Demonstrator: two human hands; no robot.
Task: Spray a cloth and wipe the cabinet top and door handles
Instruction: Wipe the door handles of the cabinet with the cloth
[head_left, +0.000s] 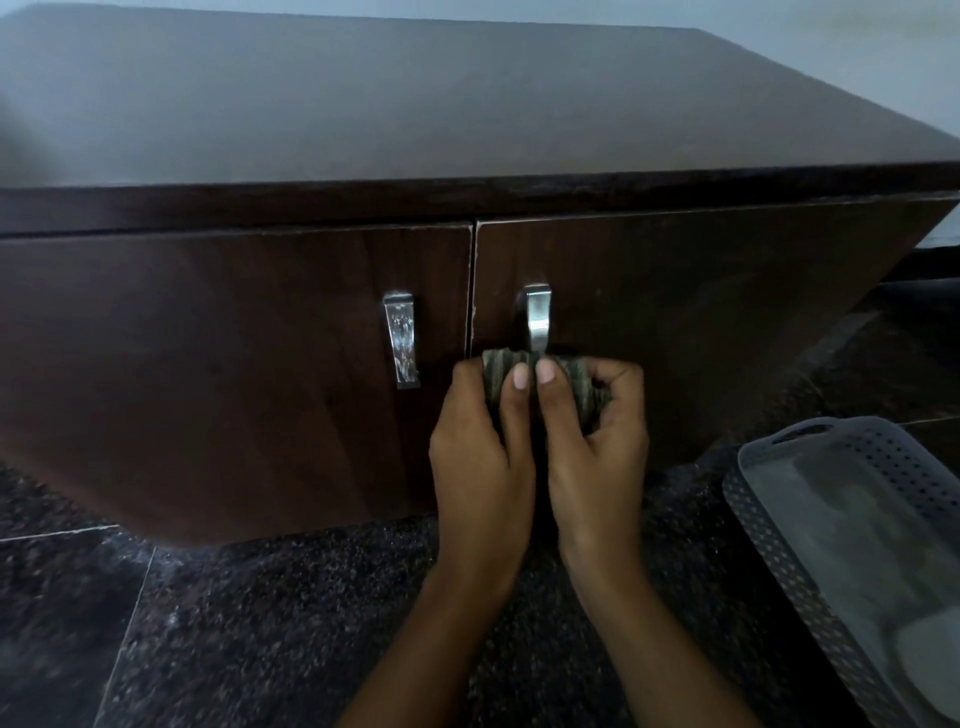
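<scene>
A low dark brown wooden cabinet with two doors stands on a speckled dark stone floor. A grey perforated plastic basket sits on the floor at the cabinet's right front corner. Both hands, left hand and right hand, close their grip on a striped green-grey cloth, bunched around the lower end of the right door's chrome handle. The left door's chrome handle is bare.
</scene>
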